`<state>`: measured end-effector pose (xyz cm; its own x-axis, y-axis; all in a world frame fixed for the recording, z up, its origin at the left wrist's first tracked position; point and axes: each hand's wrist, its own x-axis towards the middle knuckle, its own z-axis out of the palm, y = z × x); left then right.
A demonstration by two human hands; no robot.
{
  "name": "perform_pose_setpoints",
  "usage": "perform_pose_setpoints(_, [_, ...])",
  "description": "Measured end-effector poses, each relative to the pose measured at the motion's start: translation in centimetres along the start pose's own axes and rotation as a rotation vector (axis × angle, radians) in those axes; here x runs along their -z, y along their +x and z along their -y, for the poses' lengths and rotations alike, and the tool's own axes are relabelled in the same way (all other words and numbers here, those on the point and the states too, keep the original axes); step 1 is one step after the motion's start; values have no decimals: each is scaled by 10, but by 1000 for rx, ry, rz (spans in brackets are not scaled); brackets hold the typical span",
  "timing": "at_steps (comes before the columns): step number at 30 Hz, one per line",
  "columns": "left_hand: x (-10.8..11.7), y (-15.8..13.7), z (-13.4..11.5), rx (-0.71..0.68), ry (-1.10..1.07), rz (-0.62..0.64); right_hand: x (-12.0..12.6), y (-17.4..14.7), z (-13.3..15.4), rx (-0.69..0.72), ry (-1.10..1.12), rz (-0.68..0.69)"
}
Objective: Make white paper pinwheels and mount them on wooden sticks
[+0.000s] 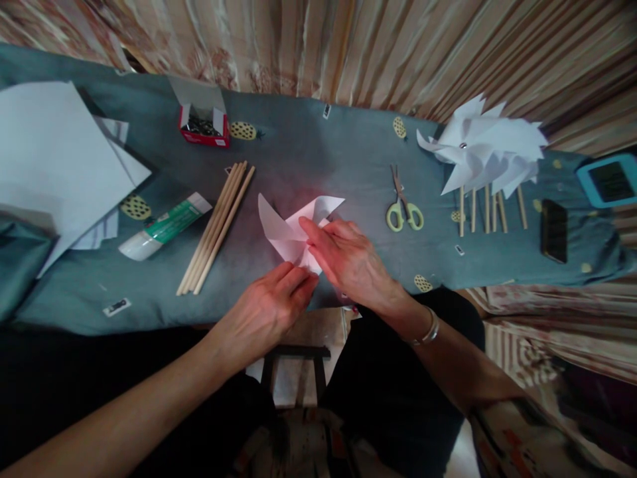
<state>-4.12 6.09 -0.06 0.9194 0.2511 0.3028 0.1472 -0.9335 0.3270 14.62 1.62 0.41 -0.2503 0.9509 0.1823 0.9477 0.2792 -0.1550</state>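
Note:
A white paper pinwheel [279, 229] lies at the middle of the cloth-covered table, its blades curled toward the centre. My right hand [346, 255] presses on it from the right, thumb and fingers closed about the folded paper near the centre. Gripping the pinwheel's near edge is my left hand [279, 299], its fingers bent and closed. The paper under both hands is partly hidden. Left of the pinwheel rest several wooden sticks [216, 229], side by side. To the right lie scissors [402, 206] with pale green handles, blades pointing away.
Finished pinwheels on sticks [490, 149] are piled at the right. Beyond them are a dark phone [554, 230] and a blue-framed device [610, 180]. At left are a green-and-white tube [166, 226], white paper sheets [60, 153] and an open red box [204, 126] of small dark items.

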Motion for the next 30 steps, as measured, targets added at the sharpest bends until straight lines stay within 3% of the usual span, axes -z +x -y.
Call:
perform_pose_setpoints(5, [-1, -1, 0, 12, -31, -4, 7, 1, 9, 47, -102, 61])
perform_pose_setpoints(16, [3, 3, 3, 54, -109, -17, 6, -2, 24, 35, -190, 61])
perform_pose_setpoints(19, [9, 3, 10, 88, -199, -95, 5, -3, 25, 17, -180, 69])
perform_pose_setpoints(22, [20, 5, 21, 208, -287, -213, 2, -4, 25, 22, -187, 66])
perform_pose_setpoints(26, [41, 8, 32, 490, -363, -278, -2, -4, 23, 44, -193, 51])
perform_pose_setpoints(30, [52, 6, 34, 722, -607, -395, -2, -3, 21, 56, -147, 54])
